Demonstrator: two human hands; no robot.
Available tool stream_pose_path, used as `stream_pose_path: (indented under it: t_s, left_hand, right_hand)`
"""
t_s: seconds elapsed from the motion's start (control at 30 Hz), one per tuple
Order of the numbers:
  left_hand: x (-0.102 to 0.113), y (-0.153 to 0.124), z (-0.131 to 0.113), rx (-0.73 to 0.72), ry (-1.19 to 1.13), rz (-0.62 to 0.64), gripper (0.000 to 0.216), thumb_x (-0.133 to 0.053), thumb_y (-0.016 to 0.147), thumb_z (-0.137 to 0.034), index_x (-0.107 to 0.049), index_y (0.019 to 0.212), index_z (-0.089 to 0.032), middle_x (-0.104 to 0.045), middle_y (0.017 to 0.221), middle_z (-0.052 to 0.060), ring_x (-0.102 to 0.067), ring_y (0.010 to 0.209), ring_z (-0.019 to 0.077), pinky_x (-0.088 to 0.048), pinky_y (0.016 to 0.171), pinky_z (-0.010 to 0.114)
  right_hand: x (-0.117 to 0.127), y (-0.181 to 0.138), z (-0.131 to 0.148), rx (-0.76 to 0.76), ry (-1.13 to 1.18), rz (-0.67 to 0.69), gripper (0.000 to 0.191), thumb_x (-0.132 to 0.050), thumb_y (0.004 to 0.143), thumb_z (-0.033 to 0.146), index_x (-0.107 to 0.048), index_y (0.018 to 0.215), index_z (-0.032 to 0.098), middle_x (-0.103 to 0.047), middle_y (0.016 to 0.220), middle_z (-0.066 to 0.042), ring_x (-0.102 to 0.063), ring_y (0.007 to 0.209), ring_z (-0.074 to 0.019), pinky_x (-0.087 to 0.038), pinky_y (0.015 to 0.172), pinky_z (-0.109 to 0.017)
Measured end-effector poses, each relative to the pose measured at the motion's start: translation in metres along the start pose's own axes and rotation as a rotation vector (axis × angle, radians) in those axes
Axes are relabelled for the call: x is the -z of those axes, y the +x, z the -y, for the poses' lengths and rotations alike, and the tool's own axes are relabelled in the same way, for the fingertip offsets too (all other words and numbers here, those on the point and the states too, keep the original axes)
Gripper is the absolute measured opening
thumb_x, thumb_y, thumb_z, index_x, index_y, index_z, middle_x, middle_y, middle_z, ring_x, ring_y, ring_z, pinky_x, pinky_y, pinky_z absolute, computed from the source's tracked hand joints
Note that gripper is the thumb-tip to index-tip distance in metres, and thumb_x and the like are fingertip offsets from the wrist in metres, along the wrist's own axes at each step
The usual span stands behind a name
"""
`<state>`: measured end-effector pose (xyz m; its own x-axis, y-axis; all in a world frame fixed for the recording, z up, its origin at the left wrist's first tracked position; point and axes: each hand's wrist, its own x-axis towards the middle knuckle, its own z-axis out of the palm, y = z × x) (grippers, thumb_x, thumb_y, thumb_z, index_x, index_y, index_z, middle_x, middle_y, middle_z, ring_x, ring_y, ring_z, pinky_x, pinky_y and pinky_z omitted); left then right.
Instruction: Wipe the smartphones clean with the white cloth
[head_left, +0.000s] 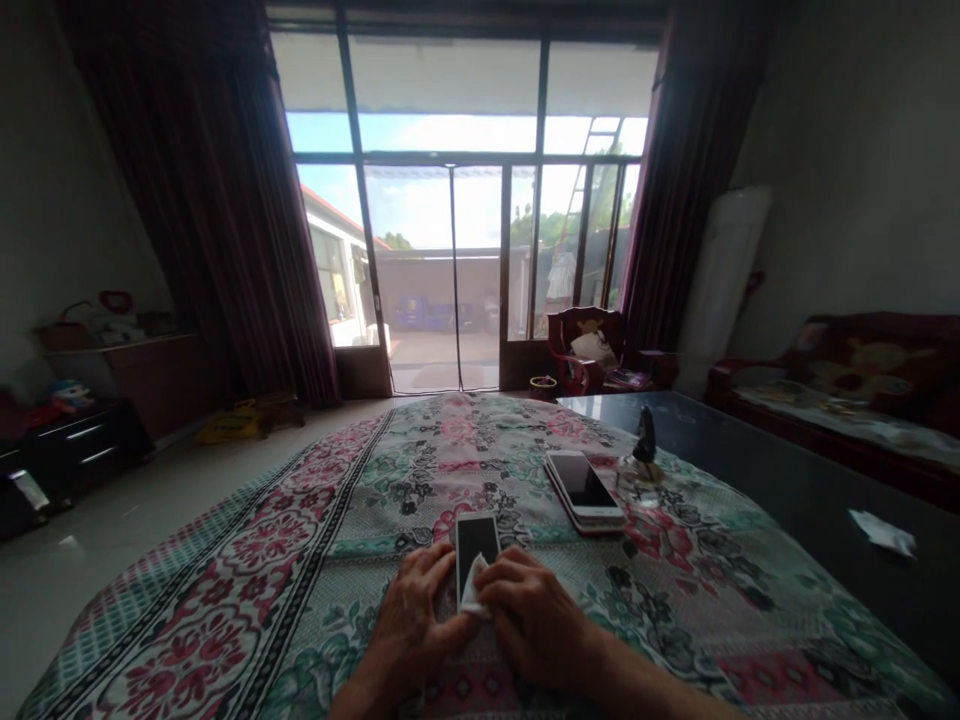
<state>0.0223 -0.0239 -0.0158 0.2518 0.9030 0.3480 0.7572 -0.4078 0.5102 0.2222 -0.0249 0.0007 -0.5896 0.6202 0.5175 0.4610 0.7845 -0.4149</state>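
A white-framed smartphone (477, 537) with a dark screen lies face up on the flowered cloth (300, 560). My left hand (418, 610) is curled along its left side, fingers at the edge and thumb near the lower end, gripping it. A crumpled white tissue (474, 588) is pinched in the fingers of my right hand (532, 605) and touches the lower right of the screen. To the right, another white smartphone (583, 488) rests face up on a flat item, possibly another phone. Beside it stands a clear bottle (640, 484) with a black top (643, 437).
A dark glossy tabletop (780, 500) shows at the right, with a folded white tissue (883, 532) on it. Further off are a wooden armchair (592, 350), a sofa (862, 380), dark curtains (210, 200) and a glass door (420, 290). Black drawers (82, 440) stand at the left.
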Motion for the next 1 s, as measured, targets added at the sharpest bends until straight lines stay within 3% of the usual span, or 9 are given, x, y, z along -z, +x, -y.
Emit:
stream_pose_path:
  t_s: [0.17,0.37,0.5,0.77,1.0]
  left_hand:
    - [0.000,0.004,0.001,0.035,0.069,0.036,0.066,-0.066,0.069,-0.033,-0.054,0.132,-0.020,-0.051,0.141,0.010,-0.044,0.130,0.0298,-0.036,0.109,0.043]
    - [0.006,0.013,0.010,-0.092,0.105,0.087,0.073,-0.071,0.064,-0.038,-0.052,0.133,-0.027,-0.054,0.138,0.006,-0.047,0.125,0.0303,-0.039,0.105,0.041]
    - [0.005,0.014,0.015,-0.147,0.134,0.049,0.075,-0.072,0.064,-0.040,-0.051,0.134,-0.023,-0.056,0.135,0.009,-0.050,0.121,0.0321,-0.037,0.106,0.045]
    - [0.009,0.016,0.013,-0.163,0.108,0.064,0.071,-0.072,0.063,-0.041,-0.055,0.130,-0.026,-0.056,0.132,0.007,-0.046,0.124,0.0321,-0.035,0.108,0.045]
    - [0.008,0.020,0.028,-0.145,0.046,0.107,0.076,-0.076,0.056,-0.035,-0.055,0.130,-0.031,-0.055,0.134,0.005,-0.047,0.124,0.0329,-0.036,0.107,0.046]
  right_hand:
    - [0.000,-0.001,0.000,-0.004,0.001,-0.019,0.026,-0.049,0.078,0.006,-0.067,0.089,0.021,-0.069,0.095,-0.003,-0.056,0.093,-0.0181,-0.044,0.087,-0.031]
    - [0.000,0.000,0.000,0.019,-0.013,-0.027,0.022,-0.051,0.076,0.006,-0.065,0.083,0.021,-0.068,0.092,-0.003,-0.055,0.091,-0.0182,-0.045,0.087,-0.031]
    - [-0.002,-0.001,-0.001,0.023,-0.026,-0.034,0.025,-0.051,0.072,0.004,-0.065,0.083,0.021,-0.068,0.094,-0.003,-0.055,0.092,-0.0182,-0.045,0.086,-0.030]
    - [0.000,0.000,0.000,0.016,-0.032,-0.007,0.025,-0.048,0.079,0.006,-0.067,0.088,0.021,-0.068,0.096,-0.003,-0.055,0.092,-0.0185,-0.044,0.088,-0.031]
    - [0.003,0.001,0.002,0.011,-0.045,0.016,0.025,-0.049,0.081,0.007,-0.066,0.093,0.021,-0.068,0.100,-0.003,-0.055,0.095,-0.0180,-0.043,0.091,-0.030]
